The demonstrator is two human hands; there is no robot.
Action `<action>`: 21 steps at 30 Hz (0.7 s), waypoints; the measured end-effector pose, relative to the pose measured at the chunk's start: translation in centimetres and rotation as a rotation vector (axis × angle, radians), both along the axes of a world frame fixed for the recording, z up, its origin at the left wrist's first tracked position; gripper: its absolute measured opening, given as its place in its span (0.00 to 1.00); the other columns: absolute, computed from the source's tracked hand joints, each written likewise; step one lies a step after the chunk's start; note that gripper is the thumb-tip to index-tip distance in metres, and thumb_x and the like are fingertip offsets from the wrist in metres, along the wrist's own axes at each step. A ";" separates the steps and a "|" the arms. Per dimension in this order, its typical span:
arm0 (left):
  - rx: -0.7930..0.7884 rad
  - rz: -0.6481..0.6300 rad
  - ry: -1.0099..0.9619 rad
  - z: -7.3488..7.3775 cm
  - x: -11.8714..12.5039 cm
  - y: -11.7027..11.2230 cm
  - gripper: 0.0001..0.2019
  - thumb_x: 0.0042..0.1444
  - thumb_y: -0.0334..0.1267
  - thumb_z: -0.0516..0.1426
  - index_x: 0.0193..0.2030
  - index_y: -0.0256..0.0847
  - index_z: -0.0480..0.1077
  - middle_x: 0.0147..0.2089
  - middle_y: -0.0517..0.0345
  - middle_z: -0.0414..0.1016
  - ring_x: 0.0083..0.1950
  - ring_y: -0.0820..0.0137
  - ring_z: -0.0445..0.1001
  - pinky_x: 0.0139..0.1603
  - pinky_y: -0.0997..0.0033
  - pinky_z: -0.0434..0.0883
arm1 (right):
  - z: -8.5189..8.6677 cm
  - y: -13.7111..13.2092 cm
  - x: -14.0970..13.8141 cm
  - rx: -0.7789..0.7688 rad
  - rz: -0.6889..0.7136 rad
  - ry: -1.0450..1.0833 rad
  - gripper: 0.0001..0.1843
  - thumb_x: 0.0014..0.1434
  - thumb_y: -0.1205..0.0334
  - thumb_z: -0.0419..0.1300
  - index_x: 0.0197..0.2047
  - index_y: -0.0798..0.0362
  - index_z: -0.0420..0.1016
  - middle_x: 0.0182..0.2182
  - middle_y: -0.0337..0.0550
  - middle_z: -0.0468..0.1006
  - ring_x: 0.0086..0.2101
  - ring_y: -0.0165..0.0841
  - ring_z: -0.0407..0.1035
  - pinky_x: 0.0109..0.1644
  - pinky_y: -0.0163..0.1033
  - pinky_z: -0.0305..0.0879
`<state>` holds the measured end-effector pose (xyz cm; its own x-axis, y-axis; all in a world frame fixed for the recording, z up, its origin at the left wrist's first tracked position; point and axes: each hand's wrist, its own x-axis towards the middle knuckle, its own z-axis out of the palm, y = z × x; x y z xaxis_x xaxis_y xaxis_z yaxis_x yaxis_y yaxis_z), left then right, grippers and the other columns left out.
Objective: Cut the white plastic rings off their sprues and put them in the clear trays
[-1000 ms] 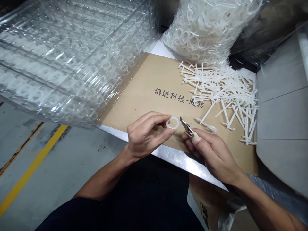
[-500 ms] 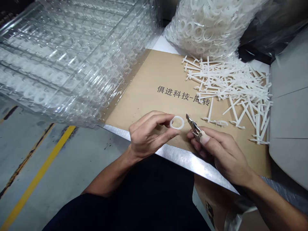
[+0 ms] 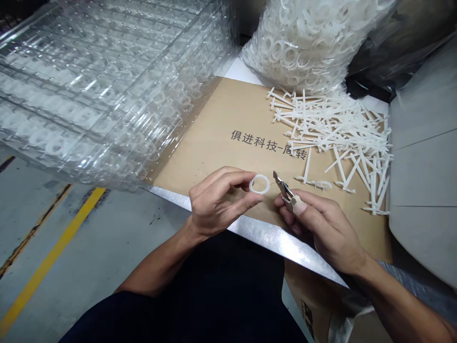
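My left hand (image 3: 217,202) pinches a small white plastic ring (image 3: 259,184) between thumb and fingertips, just above the table's front edge. My right hand (image 3: 321,228) is wrapped round small metal cutters (image 3: 283,188), whose jaws point up-left and stop a little short of the ring. Both hands hover over a brown cardboard sheet (image 3: 228,138) printed with dark characters.
A pile of white plastic sprue sticks (image 3: 339,133) lies on the cardboard at the right. Behind it stands a clear bag of white rings (image 3: 307,43). Stacked clear plastic trays (image 3: 100,85) fill the left. Grey panels (image 3: 421,181) sit at the right. The metal table edge (image 3: 264,233) runs below my hands.
The hands hold almost the same pose; the ring and cutters stay close together. The view has shifted slightly, nothing was let go.
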<state>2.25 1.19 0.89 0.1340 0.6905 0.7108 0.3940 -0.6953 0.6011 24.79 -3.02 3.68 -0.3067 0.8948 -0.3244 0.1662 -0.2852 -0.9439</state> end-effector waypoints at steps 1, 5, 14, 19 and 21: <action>0.002 0.000 0.003 0.0 0.0 0.0 0.14 0.58 0.40 0.71 0.47 0.38 0.78 0.37 0.57 0.82 0.37 0.73 0.80 0.38 0.75 0.78 | 0.0 0.0 0.0 -0.002 -0.002 0.006 0.19 0.74 0.44 0.54 0.46 0.50 0.76 0.29 0.37 0.68 0.28 0.30 0.59 0.30 0.37 0.57; 0.008 -0.004 0.027 0.0 0.0 -0.1 0.14 0.57 0.40 0.71 0.47 0.38 0.78 0.37 0.57 0.82 0.37 0.73 0.80 0.38 0.76 0.78 | 0.1 -0.1 0.2 0.007 -0.005 0.010 0.19 0.74 0.44 0.54 0.45 0.50 0.76 0.29 0.37 0.69 0.28 0.30 0.59 0.31 0.36 0.58; 0.037 -0.123 0.061 -0.1 -0.1 0.1 0.15 0.60 0.39 0.69 0.51 0.38 0.76 0.40 0.54 0.83 0.39 0.72 0.81 0.40 0.75 0.79 | -0.1 0.0 0.1 0.063 -0.015 0.021 0.18 0.72 0.43 0.56 0.47 0.49 0.77 0.31 0.37 0.69 0.28 0.30 0.60 0.30 0.36 0.59; 0.044 -0.449 0.153 -0.9 0.2 0.1 0.16 0.62 0.37 0.67 0.54 0.37 0.73 0.43 0.51 0.84 0.42 0.69 0.83 0.45 0.69 0.81 | 0.1 0.2 -0.1 0.239 -0.051 -0.125 0.13 0.67 0.49 0.64 0.44 0.50 0.80 0.37 0.39 0.79 0.37 0.34 0.73 0.43 0.35 0.69; 0.072 -0.499 0.143 -1.2 0.4 0.1 0.15 0.63 0.38 0.66 0.53 0.36 0.73 0.42 0.50 0.84 0.42 0.68 0.83 0.45 0.69 0.81 | -0.3 -0.1 0.1 0.242 -0.126 -0.185 0.13 0.66 0.49 0.65 0.44 0.49 0.81 0.38 0.41 0.82 0.39 0.36 0.75 0.44 0.36 0.70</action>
